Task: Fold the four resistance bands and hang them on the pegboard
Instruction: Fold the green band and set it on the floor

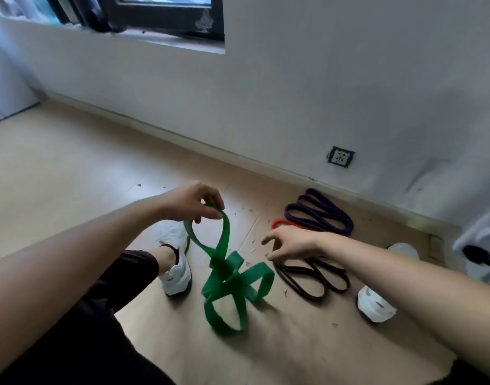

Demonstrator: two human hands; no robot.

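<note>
Left fingers (210, 202) pinch green band (223, 243) loop; right fingers (272, 240) loosely spread, gripping nothing.

Pale wood floor (58, 162) meets a grey wall (321, 79) with a socket (340, 157); dark-framed window (166, 12) above.

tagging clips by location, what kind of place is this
Probably a room in a home: wood-look floor, a white wall with a low socket, and a dark-framed window.
</note>
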